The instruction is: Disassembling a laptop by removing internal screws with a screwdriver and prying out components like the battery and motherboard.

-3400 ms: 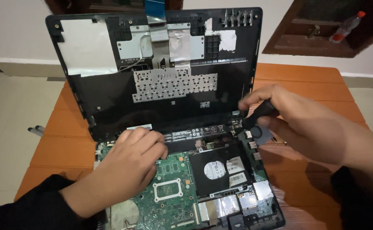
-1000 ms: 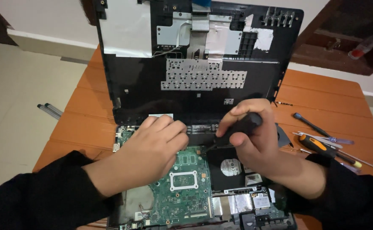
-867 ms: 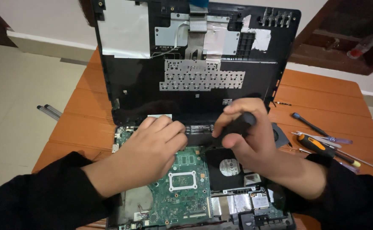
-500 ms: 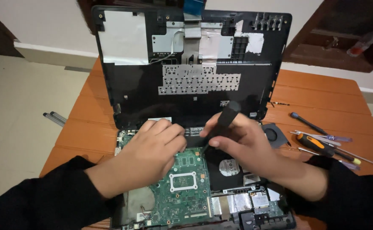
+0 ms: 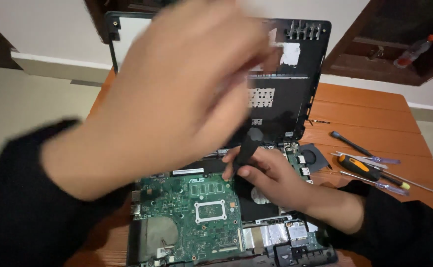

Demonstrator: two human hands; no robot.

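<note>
An opened laptop lies on a wooden table, its green motherboard (image 5: 196, 212) bare and its black lid panel (image 5: 285, 104) standing upright behind. My right hand (image 5: 268, 175) rests over the board's right side and grips a black-handled screwdriver (image 5: 246, 146), tip down near the hinge. My left hand (image 5: 177, 94) is raised close to the camera, blurred, fingers apart and holding nothing I can make out. It hides much of the lid and the board's far left edge.
Several screwdrivers (image 5: 369, 165) lie on the orange-brown table (image 5: 364, 113) to the right of the laptop. A round fan (image 5: 312, 157) sits by the laptop's right edge. A dark wooden shelf with a plastic bottle (image 5: 413, 52) is at the upper right.
My left hand has lifted off the motherboard and swung up toward the camera. My right hand stays by the hinge with the screwdriver, now held more upright.
</note>
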